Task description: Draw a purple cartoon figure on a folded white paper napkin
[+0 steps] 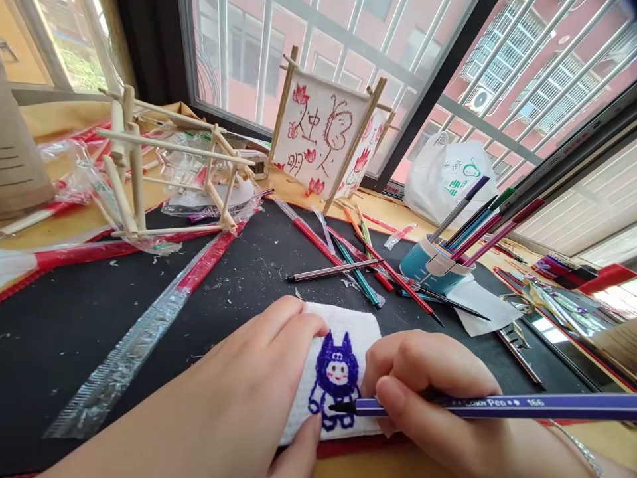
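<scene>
Bright daylight from the window (308, 33), soft shadow under the right hand (428, 392), wide-angle bending at the edges, little blur.

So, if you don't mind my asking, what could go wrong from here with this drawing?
The left hand rests on the textured white sheet, close to the purple figure, so it might smear any wet ink. The sheet looks absorbent, so the purple pen in the right hand could bleed if its tip lingers. The sheet might also slip on the black mat.
</scene>
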A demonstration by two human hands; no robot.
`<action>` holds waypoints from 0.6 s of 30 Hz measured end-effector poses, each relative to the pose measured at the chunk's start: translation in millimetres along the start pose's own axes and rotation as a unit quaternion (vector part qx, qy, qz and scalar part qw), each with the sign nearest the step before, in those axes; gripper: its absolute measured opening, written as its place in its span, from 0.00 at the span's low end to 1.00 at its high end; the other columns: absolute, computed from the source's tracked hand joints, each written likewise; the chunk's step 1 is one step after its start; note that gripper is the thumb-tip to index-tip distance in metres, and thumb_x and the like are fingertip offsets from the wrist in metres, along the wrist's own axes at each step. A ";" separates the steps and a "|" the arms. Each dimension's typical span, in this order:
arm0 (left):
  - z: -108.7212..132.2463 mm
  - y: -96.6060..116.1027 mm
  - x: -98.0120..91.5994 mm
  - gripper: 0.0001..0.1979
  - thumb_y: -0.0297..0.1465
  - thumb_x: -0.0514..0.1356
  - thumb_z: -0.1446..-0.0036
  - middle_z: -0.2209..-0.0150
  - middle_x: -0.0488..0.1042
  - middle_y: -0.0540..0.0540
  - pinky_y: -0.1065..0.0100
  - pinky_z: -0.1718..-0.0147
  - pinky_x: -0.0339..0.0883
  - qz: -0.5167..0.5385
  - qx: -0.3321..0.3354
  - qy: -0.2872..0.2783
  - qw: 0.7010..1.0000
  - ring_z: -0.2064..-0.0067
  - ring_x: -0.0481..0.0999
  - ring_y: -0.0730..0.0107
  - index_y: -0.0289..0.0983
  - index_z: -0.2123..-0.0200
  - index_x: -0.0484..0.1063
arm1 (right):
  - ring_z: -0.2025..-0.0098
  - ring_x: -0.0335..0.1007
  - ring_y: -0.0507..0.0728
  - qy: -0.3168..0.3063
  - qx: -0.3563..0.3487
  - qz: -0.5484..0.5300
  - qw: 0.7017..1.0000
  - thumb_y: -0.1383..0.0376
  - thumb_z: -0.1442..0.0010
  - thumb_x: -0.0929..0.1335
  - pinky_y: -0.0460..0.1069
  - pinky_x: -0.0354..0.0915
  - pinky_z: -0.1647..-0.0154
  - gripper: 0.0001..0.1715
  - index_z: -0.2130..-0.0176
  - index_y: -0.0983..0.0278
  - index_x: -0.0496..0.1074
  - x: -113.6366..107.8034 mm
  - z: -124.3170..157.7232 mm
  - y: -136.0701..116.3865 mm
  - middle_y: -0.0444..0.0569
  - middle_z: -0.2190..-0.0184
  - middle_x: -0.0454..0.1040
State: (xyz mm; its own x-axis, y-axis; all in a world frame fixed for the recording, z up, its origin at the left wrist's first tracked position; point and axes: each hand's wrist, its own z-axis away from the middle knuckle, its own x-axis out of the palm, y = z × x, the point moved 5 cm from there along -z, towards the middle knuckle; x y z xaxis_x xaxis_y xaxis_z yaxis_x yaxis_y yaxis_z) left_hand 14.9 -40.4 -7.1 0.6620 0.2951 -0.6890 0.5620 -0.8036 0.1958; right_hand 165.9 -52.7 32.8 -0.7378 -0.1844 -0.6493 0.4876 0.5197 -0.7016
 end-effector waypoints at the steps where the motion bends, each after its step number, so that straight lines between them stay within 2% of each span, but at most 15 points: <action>1: -0.4 0.6 1.4 0.23 0.31 0.53 0.50 0.53 0.75 0.45 0.67 0.58 0.73 0.000 -0.002 -0.004 1.000 0.55 0.77 0.59 0.42 0.49 0.63 | 0.82 0.57 0.47 -0.006 0.001 -0.003 1.000 0.73 0.43 0.62 0.42 0.55 0.82 0.21 0.78 0.60 0.46 0.5 -0.3 1.2 0.39 0.84 0.61; 3: -0.6 1.1 3.8 0.23 0.31 0.52 0.50 0.52 0.74 0.45 0.65 0.52 0.71 -0.009 -0.024 -0.009 1.000 0.52 0.76 0.58 0.41 0.49 0.64 | 0.82 0.59 0.47 -0.015 0.001 -0.008 1.000 0.73 0.42 0.62 0.43 0.57 0.81 0.21 0.77 0.60 0.45 1.1 -1.1 2.9 0.40 0.83 0.63; 5: 0.7 1.9 3.7 0.21 0.29 0.50 0.48 0.52 0.74 0.44 0.66 0.53 0.70 -0.038 -0.043 0.003 0.998 0.52 0.76 0.60 0.41 0.49 0.62 | 0.81 0.60 0.48 -0.023 -0.005 -0.004 1.000 0.73 0.42 0.62 0.43 0.57 0.81 0.21 0.77 0.60 0.45 1.5 -1.7 3.1 0.40 0.83 0.63; 8: 4.7 4.0 2.9 0.21 0.30 0.48 0.46 0.52 0.73 0.43 0.68 0.53 0.67 -0.072 -0.015 0.010 0.997 0.53 0.75 0.62 0.39 0.47 0.58 | 0.82 0.59 0.48 -0.027 -0.003 0.001 1.000 0.72 0.41 0.62 0.44 0.55 0.82 0.21 0.78 0.60 0.46 1.6 -1.9 2.6 0.40 0.84 0.62; 12: 10.0 0.0 4.6 0.25 0.34 0.49 0.46 0.49 0.71 0.45 0.71 0.44 0.58 -0.075 0.006 -0.011 0.997 0.49 0.73 0.63 0.39 0.44 0.55 | 0.83 0.59 0.48 -0.039 0.020 -0.007 0.999 0.70 0.41 0.62 0.45 0.56 0.82 0.22 0.79 0.60 0.46 2.1 -1.2 2.8 0.40 0.85 0.61; 18: 9.7 -2.8 7.3 0.26 0.34 0.50 0.47 0.48 0.71 0.45 0.69 0.45 0.61 -0.048 -0.019 -0.010 0.999 0.49 0.73 0.62 0.42 0.43 0.55 | 0.82 0.60 0.48 -0.028 0.020 0.001 0.999 0.71 0.42 0.63 0.45 0.56 0.82 0.21 0.79 0.60 0.47 1.2 -1.6 3.2 0.41 0.85 0.64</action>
State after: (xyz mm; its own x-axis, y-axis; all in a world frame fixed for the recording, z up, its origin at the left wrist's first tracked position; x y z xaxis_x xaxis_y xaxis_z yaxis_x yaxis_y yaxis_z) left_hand 13.3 -41.0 -19.5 0.5952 0.3591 -0.7189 0.6404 -0.7523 0.1545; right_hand 165.8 -50.0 30.2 -0.7101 -0.2313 -0.6650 0.5072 0.4871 -0.7110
